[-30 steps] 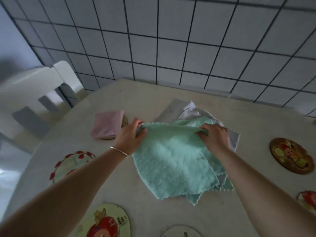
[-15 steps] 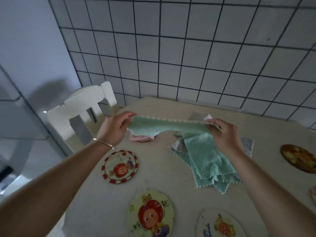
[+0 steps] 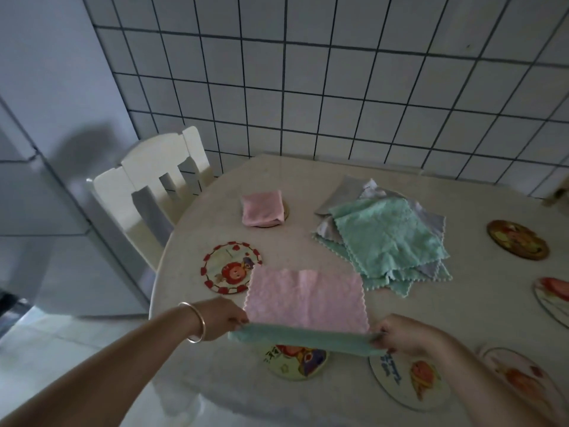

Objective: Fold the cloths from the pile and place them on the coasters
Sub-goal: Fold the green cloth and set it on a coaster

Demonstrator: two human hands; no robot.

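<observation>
- Both hands are low at the near edge of the table, a cloth stretched between them, pink face up, green edge toward the person.
- Left hand: fingers curled, pinching the left corner. Right hand: fingers curled, pinching the right corner.
- It looks light and floppy; it sags flat, so I'd say corners are the place to hold, both at once, to keep the fold square.
- The pile sits beyond, green cloth on top, grey ones beneath.
- One folded pink cloth already rests on a far coaster.
- A red-rimmed coaster, touching the held cloth's far-left corner in this view, looks the likely spot for it.
</observation>
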